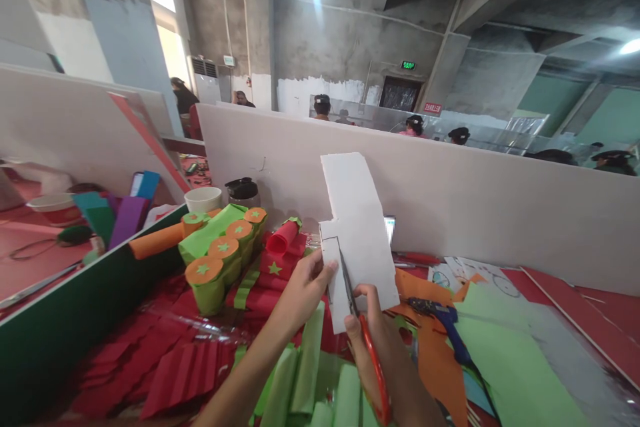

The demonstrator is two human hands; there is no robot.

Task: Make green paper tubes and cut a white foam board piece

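Note:
A sheet of white paper is held up in front of me, with a drawn outline near its left edge. My left hand pinches that left edge between thumb and fingers. My right hand grips red-handled scissors, whose blades lie along the sheet, pointing up and left beside the drawn line. A slit or line runs near the blades; I cannot tell how deep any cut goes. Below the hands lie several light green paper rolls. Left of my left hand is a red paper roll.
Green paper cylinders with orange star tops stand at left, above stacked red paper strips. A blue glue gun and light green sheets lie at right. A white partition borders the table; people sit beyond it.

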